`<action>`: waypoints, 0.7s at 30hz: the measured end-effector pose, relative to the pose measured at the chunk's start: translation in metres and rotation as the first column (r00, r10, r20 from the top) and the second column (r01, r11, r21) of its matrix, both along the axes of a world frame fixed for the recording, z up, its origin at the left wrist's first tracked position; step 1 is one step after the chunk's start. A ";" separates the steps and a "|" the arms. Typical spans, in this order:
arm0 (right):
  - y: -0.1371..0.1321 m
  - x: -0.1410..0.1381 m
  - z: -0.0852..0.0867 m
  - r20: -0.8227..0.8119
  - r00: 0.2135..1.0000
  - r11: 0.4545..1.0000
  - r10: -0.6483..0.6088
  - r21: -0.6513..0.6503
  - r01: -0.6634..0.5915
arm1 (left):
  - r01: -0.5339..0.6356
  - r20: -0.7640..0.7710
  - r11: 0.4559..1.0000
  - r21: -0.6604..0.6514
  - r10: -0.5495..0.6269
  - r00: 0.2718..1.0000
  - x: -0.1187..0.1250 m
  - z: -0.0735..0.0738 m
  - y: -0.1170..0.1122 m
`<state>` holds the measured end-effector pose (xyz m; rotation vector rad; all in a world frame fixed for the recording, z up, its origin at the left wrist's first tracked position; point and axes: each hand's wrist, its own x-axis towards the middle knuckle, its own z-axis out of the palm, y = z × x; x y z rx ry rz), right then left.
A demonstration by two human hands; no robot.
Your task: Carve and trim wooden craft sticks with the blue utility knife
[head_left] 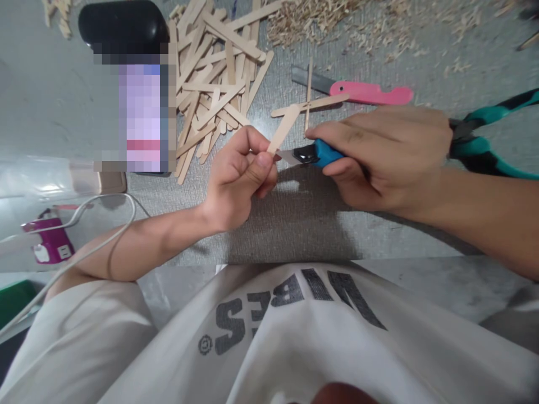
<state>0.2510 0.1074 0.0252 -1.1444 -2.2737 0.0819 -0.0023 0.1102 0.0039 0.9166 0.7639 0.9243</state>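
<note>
My left hand (242,174) pinches the lower end of a flat wooden craft stick (285,128), which slants up and to the right. In my right hand (379,151) is a blue and black utility knife (322,152), its blade (287,157) pointing left and meeting the stick close to my left fingertips. Just beyond my hands, a crossed pair of sticks (309,105) lies on the table, partly behind the held stick. A pink folding cutter (370,92) with its blade out rests past my right hand.
A heap of craft sticks (214,84) lies at the back left, beside a phone (143,118) and a black case (123,23). Wood shavings (320,21) cover the far side. Teal-handled pliers (475,134) sit at right. A white cable (130,210) crosses my left arm near a purple adapter (50,241).
</note>
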 end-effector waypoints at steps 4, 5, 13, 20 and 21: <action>0.001 0.000 0.000 0.015 1.000 1.000 0.010 0.010 -0.010 | -0.027 0.002 0.996 0.086 0.027 1.000 0.000 -0.006 -0.003; 0.001 0.000 0.000 0.009 1.000 1.000 0.017 0.012 -0.018 | -0.029 -0.009 0.994 0.104 0.030 1.000 0.000 -0.006 -0.003; 0.003 0.003 -0.001 0.012 0.999 0.999 0.042 0.027 -0.043 | 0.026 0.056 0.985 0.172 -0.036 0.998 -0.002 0.012 0.003; -0.002 0.005 -0.006 0.025 0.999 0.995 0.038 -0.090 -0.035 | 0.173 0.154 0.981 0.083 -0.184 0.971 -0.002 0.005 0.004; -0.002 0.003 -0.007 0.028 0.999 0.997 0.034 -0.064 -0.032 | 0.167 0.152 0.984 0.060 -0.174 0.973 -0.003 0.005 0.003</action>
